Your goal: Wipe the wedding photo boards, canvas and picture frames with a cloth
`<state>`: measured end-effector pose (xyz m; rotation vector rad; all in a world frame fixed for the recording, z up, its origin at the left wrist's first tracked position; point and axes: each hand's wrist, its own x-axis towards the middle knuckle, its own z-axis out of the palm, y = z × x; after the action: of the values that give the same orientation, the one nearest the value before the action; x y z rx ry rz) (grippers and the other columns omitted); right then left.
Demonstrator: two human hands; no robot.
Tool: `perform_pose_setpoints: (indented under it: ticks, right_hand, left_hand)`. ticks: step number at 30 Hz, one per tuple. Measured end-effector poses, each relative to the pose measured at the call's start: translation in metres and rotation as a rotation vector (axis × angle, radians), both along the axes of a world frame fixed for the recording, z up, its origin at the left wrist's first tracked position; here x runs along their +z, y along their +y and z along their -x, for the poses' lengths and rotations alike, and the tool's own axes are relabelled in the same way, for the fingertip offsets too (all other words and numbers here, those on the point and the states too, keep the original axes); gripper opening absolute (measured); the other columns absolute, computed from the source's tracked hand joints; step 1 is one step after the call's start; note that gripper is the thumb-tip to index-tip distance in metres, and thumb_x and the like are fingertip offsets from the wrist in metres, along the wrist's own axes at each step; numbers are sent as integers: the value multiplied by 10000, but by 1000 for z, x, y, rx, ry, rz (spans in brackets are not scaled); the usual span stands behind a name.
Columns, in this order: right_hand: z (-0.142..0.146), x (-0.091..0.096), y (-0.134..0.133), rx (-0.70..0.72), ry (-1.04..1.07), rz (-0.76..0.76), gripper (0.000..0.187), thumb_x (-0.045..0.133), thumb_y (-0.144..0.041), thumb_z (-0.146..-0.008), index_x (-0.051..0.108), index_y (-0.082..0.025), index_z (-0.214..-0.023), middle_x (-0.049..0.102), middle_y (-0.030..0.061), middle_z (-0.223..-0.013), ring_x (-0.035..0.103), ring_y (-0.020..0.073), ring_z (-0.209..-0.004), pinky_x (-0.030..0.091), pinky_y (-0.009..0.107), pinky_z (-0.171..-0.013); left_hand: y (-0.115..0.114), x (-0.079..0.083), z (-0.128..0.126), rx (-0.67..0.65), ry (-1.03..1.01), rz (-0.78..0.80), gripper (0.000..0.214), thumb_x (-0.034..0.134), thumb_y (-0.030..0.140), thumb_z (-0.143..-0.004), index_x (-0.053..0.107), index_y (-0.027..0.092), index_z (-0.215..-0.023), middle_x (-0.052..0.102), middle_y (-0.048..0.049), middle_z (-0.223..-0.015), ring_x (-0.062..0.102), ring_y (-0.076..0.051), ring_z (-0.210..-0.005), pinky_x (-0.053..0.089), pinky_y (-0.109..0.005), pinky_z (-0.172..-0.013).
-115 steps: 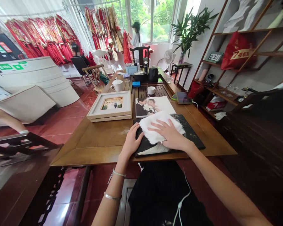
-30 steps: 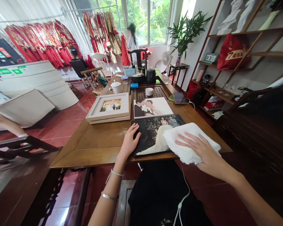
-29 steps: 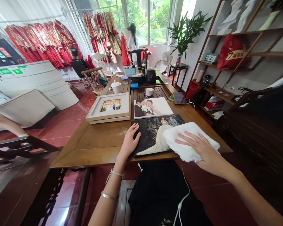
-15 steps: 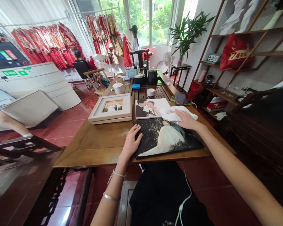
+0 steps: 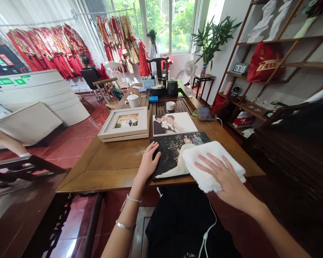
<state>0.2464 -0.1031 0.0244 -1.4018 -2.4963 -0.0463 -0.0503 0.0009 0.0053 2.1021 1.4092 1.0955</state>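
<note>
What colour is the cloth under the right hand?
White, plain; the cloth shows best in the head view.

A long brown wooden table (image 5: pixel 107 168). Flat along its near edge, right of the middle, lies a dark photo panel (image 5: pixel 168 157); just beyond it, a white-backed photo panel (image 5: pixel 187 123). To the left sit stacked pale picture frames (image 5: pixel 126 121), with a white lidded cup (image 5: pixel 132 100) beyond. Farther in is a slatted tray (image 5: pixel 182 106); to its right lies a green-edged device (image 5: pixel 204 113), blurred.

White cloth (image 5: pixel 215 148), speckled black print (image 5: pixel 172 152), brown table (image 5: pixel 115 161); red floor (image 5: pixel 67 141)
</note>
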Motion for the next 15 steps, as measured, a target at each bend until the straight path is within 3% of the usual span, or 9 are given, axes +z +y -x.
perform_pose_setpoints:
  ticks: [3, 6, 10, 15]
  right_hand:
    - [1, 2, -10, 14, 3, 13, 924, 426, -50, -596, 255, -325, -1462, 269, -12, -1547, 149, 272, -1429, 112, 627, -1106]
    - [2, 7, 1, 24, 10, 42, 904, 420, -47, -598, 289, -335, -1445, 305, -16, -1531, 185, 262, -1419, 146, 623, -1099]
    - [6, 13, 38, 9, 4, 71, 894, 427, -43, -572, 353, -317, -1419, 324, -6, -1524, 220, 270, -1406, 163, 623, -1093]
    - [14, 17, 96, -33, -11, 117, 794, 454, -87, -652, 380, -291, -1416, 329, 10, -1523, 237, 288, -1399, 154, 627, -1095]
  left_hand:
    - [1, -1, 1, -5, 17, 6, 361, 484, 265, -890, 582, 165, -1223, 548, -128, -1346, 424, -247, -1340, 324, -448, -1129]
    - [2, -1, 2, -10, 24, 12, 366, 477, 267, -892, 579, 158, -1227, 540, -130, -1353, 419, -242, -1343, 318, -438, -1134]
    - [1, 0, 2, -16, 30, 17, 374, 473, 268, -895, 573, 144, -1233, 531, -140, -1359, 411, -243, -1348, 314, -438, -1136]
    - [0, 1, 2, -24, 24, 16, 370, 473, 268, -898, 571, 147, -1234, 535, -138, -1351, 406, -243, -1351, 311, -441, -1136]
